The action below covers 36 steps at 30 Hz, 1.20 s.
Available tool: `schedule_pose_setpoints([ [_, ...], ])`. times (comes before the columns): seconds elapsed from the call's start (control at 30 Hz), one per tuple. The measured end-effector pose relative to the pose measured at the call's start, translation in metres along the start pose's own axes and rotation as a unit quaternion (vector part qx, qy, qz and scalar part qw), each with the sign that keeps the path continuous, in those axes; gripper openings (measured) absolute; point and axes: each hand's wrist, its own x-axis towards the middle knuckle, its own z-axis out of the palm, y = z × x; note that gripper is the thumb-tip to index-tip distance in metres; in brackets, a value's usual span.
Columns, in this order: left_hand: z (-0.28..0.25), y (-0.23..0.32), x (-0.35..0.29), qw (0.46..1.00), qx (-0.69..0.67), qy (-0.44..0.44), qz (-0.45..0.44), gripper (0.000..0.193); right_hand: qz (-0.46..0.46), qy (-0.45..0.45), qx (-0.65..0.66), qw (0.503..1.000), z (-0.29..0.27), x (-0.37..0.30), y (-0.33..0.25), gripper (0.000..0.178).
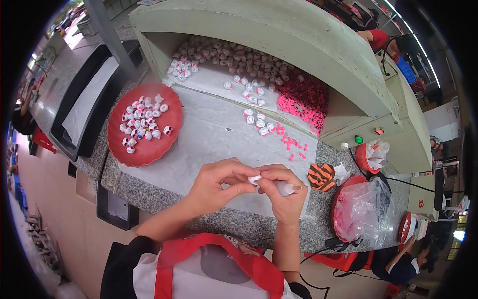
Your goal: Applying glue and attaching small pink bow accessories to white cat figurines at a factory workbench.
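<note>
My left hand (219, 180) is closed in a pinch on a small white rounded piece (254, 179) above the paper-covered worktop. Close against it, my right hand (285, 197) is wrapped round a small translucent white squeeze bottle (285, 189) with a thin tip pointing right. My right fingertips also meet the white piece. Beyond my hands lie a few white pieces (260, 123) with dark marks and scattered small pink pieces (293, 143). To the left, a red scalloped plate (149, 158) bears many white pieces with pink parts.
A pale green metal housing (279, 30) arches over heaped white pieces (224, 55) and a pink pile (306, 102). At right are an orange-and-black striped object (321, 177), a red bowl with plastic bags (340, 219) and a red basket (362, 158). A black tray (64, 112) stands left.
</note>
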Motion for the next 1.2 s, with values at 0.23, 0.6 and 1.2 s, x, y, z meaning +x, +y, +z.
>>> schedule_pose_setpoints([
  [0.23, -0.052, -0.028, -0.014, 0.984, 0.042, 0.168, -0.046, 0.021, 0.168, 0.017, 0.081, 0.982, 0.044, 0.008, 0.05, 0.01],
  [0.6, -0.03, -0.114, 0.119, 0.813, 0.548, 0.196, 0.026, 0.02, 0.12, 0.099, -0.037, 0.987, -0.005, -0.001, 0.05, 0.031],
  [1.2, 0.026, 0.0, 0.017, 0.982, 0.1, 0.119, 0.105, 0.033, -0.14, 0.161, -0.288, 0.934, 0.002, -0.044, -0.037, 0.022],
])
